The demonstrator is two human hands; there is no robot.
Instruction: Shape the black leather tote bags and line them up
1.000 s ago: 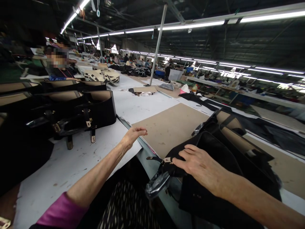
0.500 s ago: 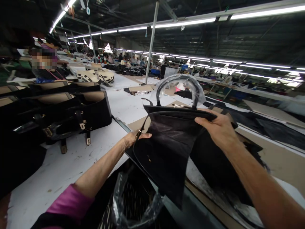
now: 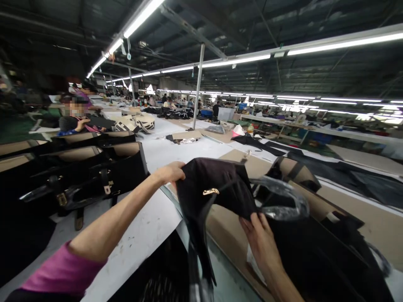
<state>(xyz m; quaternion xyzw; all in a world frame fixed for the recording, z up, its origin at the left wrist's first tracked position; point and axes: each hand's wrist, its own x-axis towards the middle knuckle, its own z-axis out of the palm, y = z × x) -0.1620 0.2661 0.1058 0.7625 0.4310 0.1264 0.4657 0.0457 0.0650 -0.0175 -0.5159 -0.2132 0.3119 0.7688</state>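
Observation:
A limp black handbag (image 3: 220, 174) with small gold hardware (image 3: 210, 191) is held up in front of me, over the table edge. My left hand (image 3: 172, 172) is closed on its upper left corner. Lower down, on the right, my right hand (image 3: 260, 235) grips another edge between thumb and fingers; the thumb is partly hidden. A plastic-wrapped handle (image 3: 285, 199) loops out just beyond my right hand. Black straps dangle from the bag toward my lap.
Several black handbags with beige linings (image 3: 124, 167) stand in rows at left. More black bag pieces (image 3: 317, 247) lie on beige board at right. A metal post (image 3: 199, 86) rises from the white-covered table (image 3: 135, 235). A co-worker (image 3: 75, 119) is at far left.
The black handbag has been tipped over, so its wrapped handle points right instead of up. My left hand has risen to the top corner; my right hand has moved lower. The view has tilted up.

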